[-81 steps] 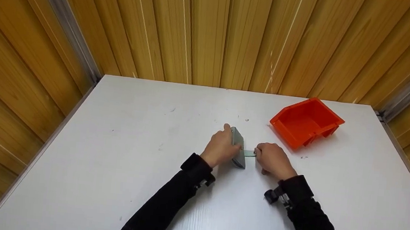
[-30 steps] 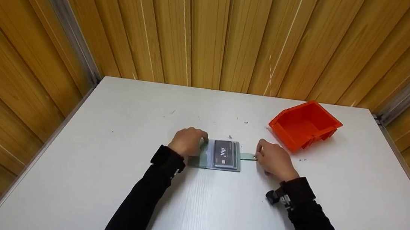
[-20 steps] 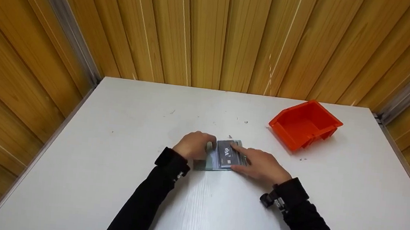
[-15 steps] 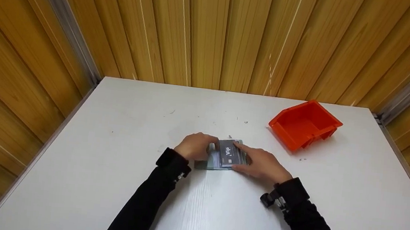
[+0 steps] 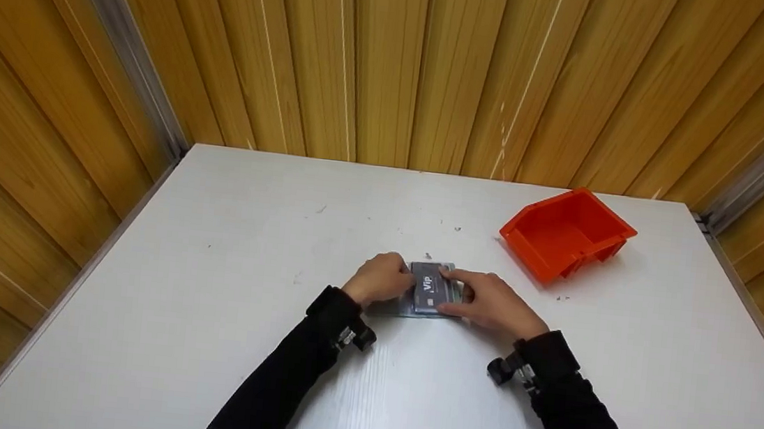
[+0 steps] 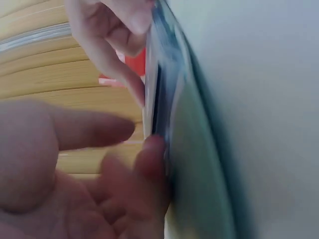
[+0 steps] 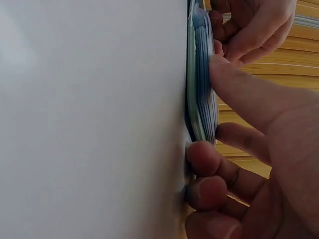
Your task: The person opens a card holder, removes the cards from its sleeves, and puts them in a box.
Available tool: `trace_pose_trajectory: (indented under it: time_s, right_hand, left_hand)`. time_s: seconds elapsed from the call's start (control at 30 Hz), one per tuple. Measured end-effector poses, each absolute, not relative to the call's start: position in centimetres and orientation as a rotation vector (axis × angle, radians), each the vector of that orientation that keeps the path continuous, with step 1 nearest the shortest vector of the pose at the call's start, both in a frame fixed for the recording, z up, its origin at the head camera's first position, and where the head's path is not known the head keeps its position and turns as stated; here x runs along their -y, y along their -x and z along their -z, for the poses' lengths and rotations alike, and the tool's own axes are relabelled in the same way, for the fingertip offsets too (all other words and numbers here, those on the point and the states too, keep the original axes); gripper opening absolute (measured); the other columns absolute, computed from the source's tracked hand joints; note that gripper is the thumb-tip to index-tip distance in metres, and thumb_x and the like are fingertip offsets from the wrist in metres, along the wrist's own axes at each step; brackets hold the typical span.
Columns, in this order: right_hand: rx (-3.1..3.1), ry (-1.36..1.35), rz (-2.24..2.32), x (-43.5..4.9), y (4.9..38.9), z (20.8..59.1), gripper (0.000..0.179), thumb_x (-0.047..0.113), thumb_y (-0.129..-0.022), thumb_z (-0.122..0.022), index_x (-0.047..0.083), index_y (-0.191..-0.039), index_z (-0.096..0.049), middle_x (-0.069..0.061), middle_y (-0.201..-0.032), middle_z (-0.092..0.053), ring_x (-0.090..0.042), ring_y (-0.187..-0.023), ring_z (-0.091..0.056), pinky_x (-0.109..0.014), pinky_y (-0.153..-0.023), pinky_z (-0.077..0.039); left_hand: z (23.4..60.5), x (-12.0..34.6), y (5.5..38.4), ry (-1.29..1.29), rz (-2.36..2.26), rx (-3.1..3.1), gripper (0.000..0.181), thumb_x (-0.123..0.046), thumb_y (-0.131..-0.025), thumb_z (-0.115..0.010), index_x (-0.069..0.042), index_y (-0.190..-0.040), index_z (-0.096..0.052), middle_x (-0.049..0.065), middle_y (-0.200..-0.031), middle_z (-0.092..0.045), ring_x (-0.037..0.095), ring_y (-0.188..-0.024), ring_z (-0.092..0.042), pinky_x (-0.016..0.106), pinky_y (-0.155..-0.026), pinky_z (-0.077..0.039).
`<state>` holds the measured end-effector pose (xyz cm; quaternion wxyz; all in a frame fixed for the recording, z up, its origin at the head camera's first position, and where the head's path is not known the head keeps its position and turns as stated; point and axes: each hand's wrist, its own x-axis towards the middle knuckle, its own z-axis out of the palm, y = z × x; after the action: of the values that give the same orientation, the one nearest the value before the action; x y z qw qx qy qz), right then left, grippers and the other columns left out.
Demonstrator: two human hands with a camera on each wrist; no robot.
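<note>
A pale green card holder (image 5: 392, 308) lies opened out on the white table, its stack of clear sleeves (image 7: 203, 79) fanned slightly at the edge. On top shows a dark card (image 5: 427, 292) printed "Vip". My right hand (image 5: 496, 304) grips the holder's right side, thumb on the near edge of the sleeves and fingers around the far side. My left hand (image 5: 381, 279) is at the card's left edge, over the left flap. In the left wrist view one blurred fingertip (image 6: 152, 147) touches the sleeve edge, while another finger stands apart from it.
A red-orange open bin (image 5: 566, 236) sits tilted toward the back right of the table (image 5: 247, 229). Wood-patterned panels (image 5: 383, 60) wall the back and both sides. Each wrist wears a black strap with a small camera.
The holder, partly folded at first, has been laid open. My right hand let go of its strap and took hold of the sleeves; my left hand moved right to the card's edge.
</note>
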<state>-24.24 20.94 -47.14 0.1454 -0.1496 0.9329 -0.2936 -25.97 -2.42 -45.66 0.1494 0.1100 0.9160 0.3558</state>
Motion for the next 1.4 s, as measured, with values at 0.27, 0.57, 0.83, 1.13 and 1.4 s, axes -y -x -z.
trace_pose_trajectory:
  time_s: [0.27,0.57,0.83,1.13,1.4]
  right_hand:
    - [-2.705,0.442,0.85,-21.1,24.5,47.2,0.074,0.044,-0.085,-0.085,0.024,-0.15,-0.056,-0.004,-0.084,-0.049,-0.019,-0.082,-0.05,-0.031,-0.068,-0.037]
    - [-2.708,0.476,0.915,-21.2,24.5,47.1,0.083,0.044,-0.081,-0.088,0.025,-0.152,-0.051,-0.002,-0.079,-0.055,-0.018,-0.074,-0.051,-0.028,-0.063,-0.039]
    - [-2.711,0.488,0.871,-21.3,24.5,47.4,0.089,0.047,-0.082,-0.087,0.027,-0.157,-0.045,-0.005,-0.118,-0.065,-0.021,-0.104,-0.052,-0.036,-0.088,-0.04]
    - [-2.687,0.516,0.877,-21.4,24.5,47.3,0.087,0.045,-0.084,-0.085,0.026,-0.158,-0.043,-0.01,-0.132,-0.064,-0.022,-0.103,-0.051,-0.035,-0.083,-0.038]
    - [-2.661,0.513,0.874,-21.4,24.5,47.6,0.088,0.049,-0.084,-0.084,0.026,-0.158,-0.043,-0.009,-0.143,-0.06,-0.024,-0.107,-0.051,-0.038,-0.085,-0.038]
  left_hand:
    - [46.0,2.0,25.7,-0.124,-1.301,-2.431,0.019,-0.027,-0.1,-0.062,-0.01,-0.091,-0.058,0.001,-0.076,-0.057,0.014,-0.063,-0.05,0.027,-0.055,-0.04]
    - [46.1,1.6,25.8,-0.119,-1.39,-2.39,0.017,-0.018,-0.102,-0.058,-0.009,-0.088,-0.058,0.004,-0.08,-0.063,0.01,-0.053,-0.054,0.021,-0.045,-0.041]
    - [46.5,1.4,26.2,-0.16,-1.289,-2.482,0.02,-0.017,-0.101,-0.06,-0.009,-0.085,-0.069,-0.002,-0.074,-0.063,0.01,-0.057,-0.049,0.024,-0.05,-0.038]
    - [46.6,1.6,26.3,-0.208,-1.285,-2.432,0.027,-0.02,-0.104,-0.062,-0.012,-0.078,-0.066,-0.003,-0.07,-0.063,0.007,-0.052,-0.045,0.022,-0.049,-0.035]
    - [46.8,2.0,26.2,-0.237,-1.397,-2.317,0.025,-0.015,-0.104,-0.063,-0.008,-0.08,-0.062,0.0,-0.073,-0.063,0.007,-0.051,-0.05,0.019,-0.046,-0.038]
